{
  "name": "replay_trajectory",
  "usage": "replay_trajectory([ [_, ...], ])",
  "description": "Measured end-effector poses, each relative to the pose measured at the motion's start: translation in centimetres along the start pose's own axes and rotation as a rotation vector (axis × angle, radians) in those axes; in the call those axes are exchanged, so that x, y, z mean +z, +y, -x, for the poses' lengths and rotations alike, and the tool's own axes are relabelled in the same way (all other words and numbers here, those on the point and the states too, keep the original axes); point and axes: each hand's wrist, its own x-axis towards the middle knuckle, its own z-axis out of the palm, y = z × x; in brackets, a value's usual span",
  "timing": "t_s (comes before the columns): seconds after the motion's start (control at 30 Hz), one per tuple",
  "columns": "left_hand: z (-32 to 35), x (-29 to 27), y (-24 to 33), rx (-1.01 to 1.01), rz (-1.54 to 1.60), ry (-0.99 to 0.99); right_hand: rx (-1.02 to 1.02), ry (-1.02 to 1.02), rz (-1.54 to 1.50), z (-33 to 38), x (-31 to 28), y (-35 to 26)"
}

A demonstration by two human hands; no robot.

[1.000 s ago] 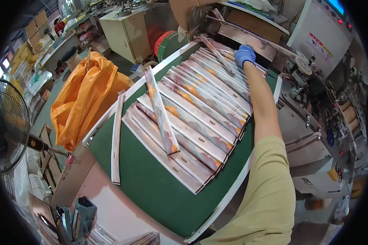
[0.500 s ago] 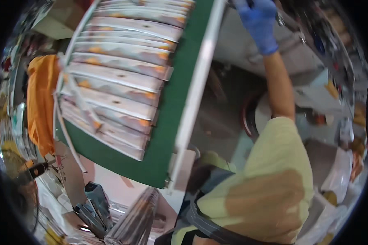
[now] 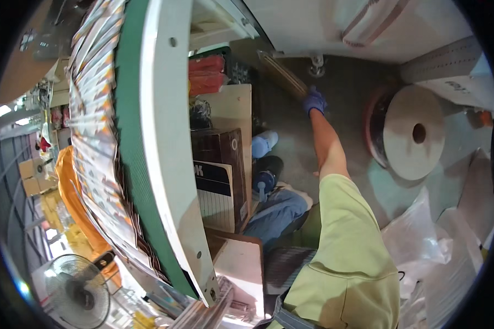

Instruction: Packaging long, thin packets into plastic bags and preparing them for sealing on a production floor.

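Observation:
My right hand (image 3: 314,101), in a blue glove, reaches down to the grey floor and closes on the near end of a long, narrow brown-striped package (image 3: 282,77) lying there. The package runs up and left from my fingers toward a machine's caster wheel (image 3: 315,68). My left hand is out of view. To the left, the green-topped table (image 3: 129,137) with its white edge appears tilted and carries several overlapping flat packages (image 3: 93,137) of the same kind.
A large grey roll (image 3: 414,140) lies on the floor right of my arm. Brown cartons (image 3: 219,175) stand under the table by my legs. Clear plastic bags (image 3: 422,241) lie at lower right. An orange bag (image 3: 74,192) and a fan (image 3: 77,290) are at far left.
I have bent down from the tabletop to the floor. My right hand left the packages at the table's far end and now grips a long package on the floor.

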Motion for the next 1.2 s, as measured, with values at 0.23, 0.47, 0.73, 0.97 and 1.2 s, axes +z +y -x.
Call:
replay_trajectory([
  [0.23, -3.4, -0.8, -6.3, 0.231, -0.178, -0.059, -0.442, 0.179, -0.503, 7.9, -3.1, -2.3],
  [0.47, -0.3, -3.6, -0.7, 0.365, -0.316, -0.131, -0.995, 0.469, -0.493, 20.5, -16.7, -2.2],
  [0.73, -0.6, -6.0, 2.1, 0.080, 0.417, -0.283, -1.586, 0.364, -0.397, 18.7, -15.1, -18.7],
  [0.97, -1.5, -1.4, 6.7, -0.222, 1.247, -0.259, -1.683, -0.107, 0.042, 15.3, -3.6, -23.4],
  [1.2, 7.2, 2.8, -3.5, -0.459, 1.602, 0.114, -1.085, 0.618, -0.823, 42.5, -20.8, -12.5],
])
